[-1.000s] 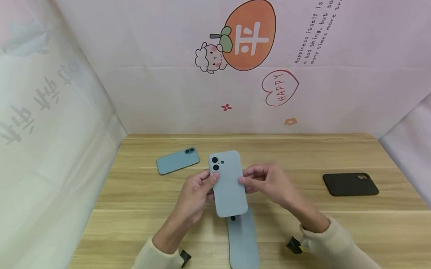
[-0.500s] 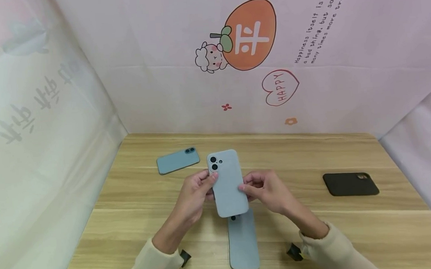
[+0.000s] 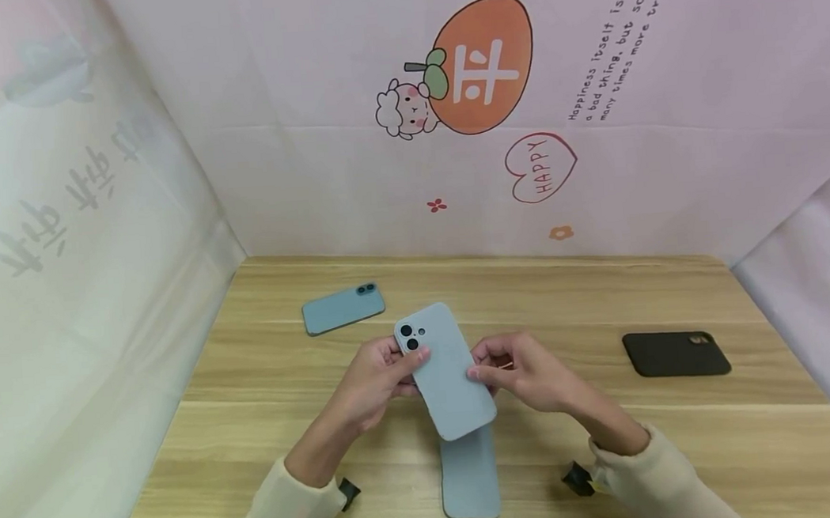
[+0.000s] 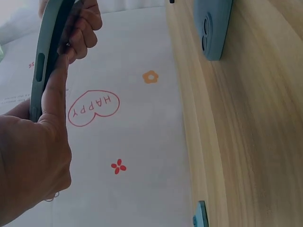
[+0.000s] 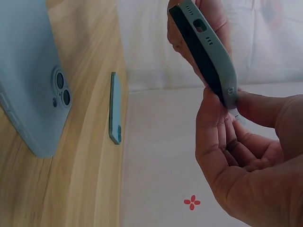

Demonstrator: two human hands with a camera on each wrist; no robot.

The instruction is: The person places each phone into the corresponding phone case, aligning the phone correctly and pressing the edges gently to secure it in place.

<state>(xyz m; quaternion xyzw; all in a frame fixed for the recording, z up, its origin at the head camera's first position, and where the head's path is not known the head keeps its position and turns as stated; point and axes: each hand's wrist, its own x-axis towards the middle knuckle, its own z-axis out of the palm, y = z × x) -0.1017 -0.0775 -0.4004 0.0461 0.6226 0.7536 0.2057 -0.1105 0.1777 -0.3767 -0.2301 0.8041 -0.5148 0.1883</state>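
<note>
Both hands hold a phone in a light blue case (image 3: 453, 383) above the table, its back with two camera lenses facing up and its top tilted left. My left hand (image 3: 371, 382) grips the upper left edge, thumb on the back and fingers underneath. At the lower right edge, my right hand (image 3: 531, 375) pinches it between thumb and fingers. The right wrist view shows the case's bottom edge (image 5: 215, 52) with a port opening, and a dark face on the inner side. Below it lies another light blue phone (image 3: 470, 477), its upper part hidden in the head view.
A smaller blue phone (image 3: 343, 309) lies back up at the far left of the wooden table (image 3: 254, 427). On the right side lies a black phone case (image 3: 676, 354) with a camera cutout. White printed cloth (image 3: 325, 193) stands behind the table and along its sides.
The held phone has turned, its top leaning further left and its bottom swinging right, and come slightly nearer. Both hands have kept hold; my right hand has shifted down with the edge.
</note>
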